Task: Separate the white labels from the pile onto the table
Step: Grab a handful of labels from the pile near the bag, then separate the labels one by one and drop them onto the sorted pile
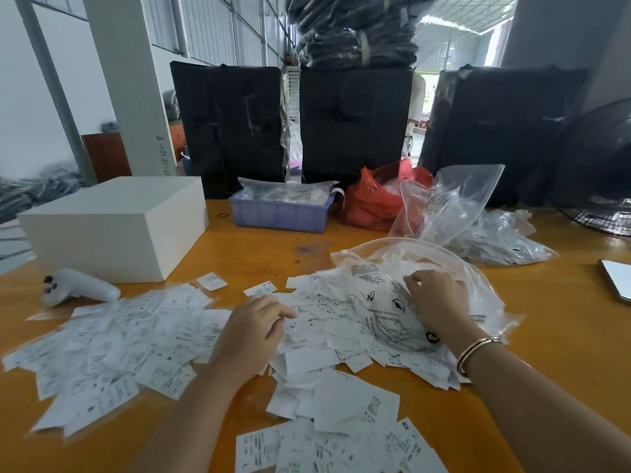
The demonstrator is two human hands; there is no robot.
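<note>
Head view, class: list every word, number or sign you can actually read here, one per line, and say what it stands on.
"XS": on a label beside the left hand.
"S": on a label just right of it.
Recycling symbol: on the clear bag under the right hand.
Other print on the bag: curved and blurred, unreadable.
Other labels: print too small.
Handwriting on the pillar: illegible.

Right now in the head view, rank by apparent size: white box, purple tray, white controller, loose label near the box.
1. white box
2. purple tray, though it sits farther back
3. white controller
4. loose label
</note>
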